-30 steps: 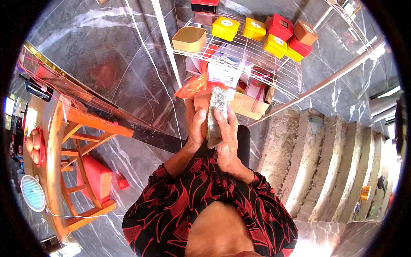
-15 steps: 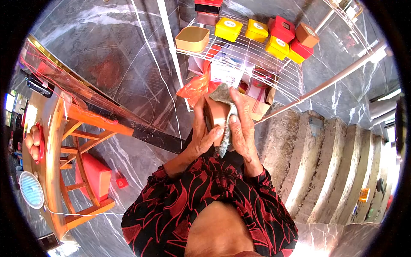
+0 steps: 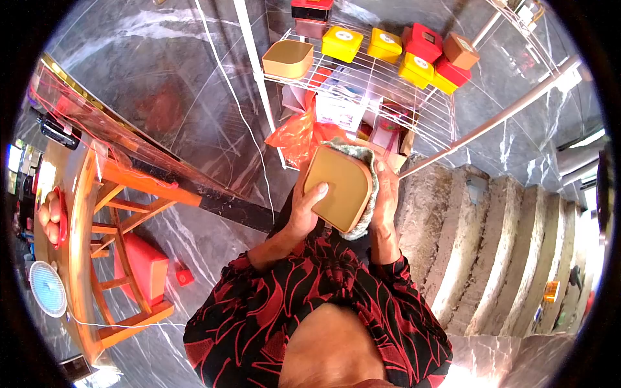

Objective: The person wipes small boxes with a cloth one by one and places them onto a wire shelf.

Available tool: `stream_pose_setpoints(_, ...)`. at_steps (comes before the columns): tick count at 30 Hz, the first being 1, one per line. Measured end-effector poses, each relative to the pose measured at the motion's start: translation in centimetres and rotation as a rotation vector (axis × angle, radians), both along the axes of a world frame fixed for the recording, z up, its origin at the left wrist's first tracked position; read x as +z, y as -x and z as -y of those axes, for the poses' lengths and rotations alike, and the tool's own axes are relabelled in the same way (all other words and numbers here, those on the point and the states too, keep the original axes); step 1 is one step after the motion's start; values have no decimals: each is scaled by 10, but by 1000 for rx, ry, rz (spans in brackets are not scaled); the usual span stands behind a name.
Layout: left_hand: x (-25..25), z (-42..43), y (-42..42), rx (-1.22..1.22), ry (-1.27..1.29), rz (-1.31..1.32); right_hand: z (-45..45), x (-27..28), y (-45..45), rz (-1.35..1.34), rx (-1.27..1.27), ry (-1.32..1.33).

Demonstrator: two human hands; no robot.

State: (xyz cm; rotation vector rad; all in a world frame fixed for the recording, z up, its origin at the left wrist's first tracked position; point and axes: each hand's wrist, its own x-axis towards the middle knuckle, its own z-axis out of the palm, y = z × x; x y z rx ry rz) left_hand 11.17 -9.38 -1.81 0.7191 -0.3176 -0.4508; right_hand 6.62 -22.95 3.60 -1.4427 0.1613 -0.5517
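Held in front of my chest is a tan box (image 3: 340, 188) with one rounded corner, its flat face turned up toward me. My left hand (image 3: 303, 205) grips its left side, thumb lying on the flat face and the other fingers out of sight beneath. A grey-green cloth (image 3: 370, 205) wraps the box's far and right edges. My right hand (image 3: 385, 197) is closed around the cloth and presses it to the right side of the box; its fingertips are partly hidden. A similar tan box (image 3: 288, 59) stands on the wire rack beyond.
The white wire rack (image 3: 362, 71) ahead carries yellow boxes (image 3: 341, 44) and red boxes (image 3: 424, 43). Below hang an orange plastic bag (image 3: 294, 139) and cartons. Rough concrete steps (image 3: 475, 252) lie to the right. A wooden stool (image 3: 123, 226) and a table (image 3: 72, 258) stand left.
The box has turned from edge-on to flat face up. My right hand and the cloth have shifted from over its face to its far and right edges.
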Motion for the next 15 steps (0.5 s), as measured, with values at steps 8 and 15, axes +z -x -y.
stream_pose_setpoints(8, 9, 6, 3, -30, 75, -173, -15, 8, 9, 131, -204, 704)
stream_pose_setpoints(15, 32, 12, 4, 103, 47, -215, -36, -6, 7, 218, -321, 827)
